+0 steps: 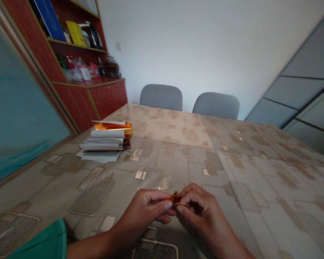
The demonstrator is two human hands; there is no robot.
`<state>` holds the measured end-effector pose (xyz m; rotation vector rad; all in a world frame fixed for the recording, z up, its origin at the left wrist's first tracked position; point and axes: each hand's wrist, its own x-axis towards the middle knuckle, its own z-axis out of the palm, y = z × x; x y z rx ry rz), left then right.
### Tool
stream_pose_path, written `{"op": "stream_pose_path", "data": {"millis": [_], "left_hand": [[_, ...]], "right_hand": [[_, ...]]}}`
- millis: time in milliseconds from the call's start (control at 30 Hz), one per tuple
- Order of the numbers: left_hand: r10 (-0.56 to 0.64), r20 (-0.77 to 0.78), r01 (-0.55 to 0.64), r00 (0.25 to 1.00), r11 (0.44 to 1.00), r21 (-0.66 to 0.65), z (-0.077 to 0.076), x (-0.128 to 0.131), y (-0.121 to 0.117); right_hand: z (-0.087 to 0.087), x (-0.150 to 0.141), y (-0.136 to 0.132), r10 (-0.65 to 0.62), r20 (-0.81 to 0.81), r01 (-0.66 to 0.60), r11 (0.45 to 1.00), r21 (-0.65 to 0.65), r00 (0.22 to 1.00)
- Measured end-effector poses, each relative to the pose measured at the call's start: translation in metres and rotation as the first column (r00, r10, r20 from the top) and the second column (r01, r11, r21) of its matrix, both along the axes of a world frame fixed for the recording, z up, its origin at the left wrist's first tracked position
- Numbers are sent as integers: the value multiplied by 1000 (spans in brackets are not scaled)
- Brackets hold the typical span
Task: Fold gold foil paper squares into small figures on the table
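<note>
Near the table's front edge, both hands meet over a small crumpled piece of shiny orange-gold foil paper [175, 197]. My left hand [150, 205] pinches its left side between thumb and fingers. On the other side, my right hand [201, 205] grips the same piece with thumb and forefinger, and a thin pale edge shows between them. Fingertips hide much of the foil, so its full shape cannot be made out. Farther off to the left lies a pile of folded papers [104, 146], grey-white with a glossy gold sheet [128, 130] near the top.
A patterned cloth covers the large table [183, 162]. Two grey chairs [161, 96] stand at its far side, against a white wall. At the back left is a red-brown cabinet [108, 95] with a kettle [93, 35], jars and bags on its shelves.
</note>
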<state>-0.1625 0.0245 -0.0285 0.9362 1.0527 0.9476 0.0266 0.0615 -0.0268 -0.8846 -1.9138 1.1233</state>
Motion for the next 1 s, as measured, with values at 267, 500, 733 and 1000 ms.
{"op": "stream_pose_path", "data": {"millis": [267, 500, 733, 1000], "left_hand": [[-8, -10, 8, 1000, 1000, 23, -4, 1, -1], [-16, 4, 16, 1000, 1000, 24, -5, 3, -3], [-3, 24, 3, 1000, 1000, 23, -5, 4, -3], [129, 56, -122, 990, 987, -104, -1, 5, 2]], "right_hand": [[0, -5, -2, -116, 127, 101, 987, 123, 985], [-2, -8, -4, -195, 134, 171, 970, 170, 972], [-5, -10, -5, -159, 94, 141, 974, 175, 983], [2, -5, -4, 15, -8, -15, 1000, -21, 1000]]}}
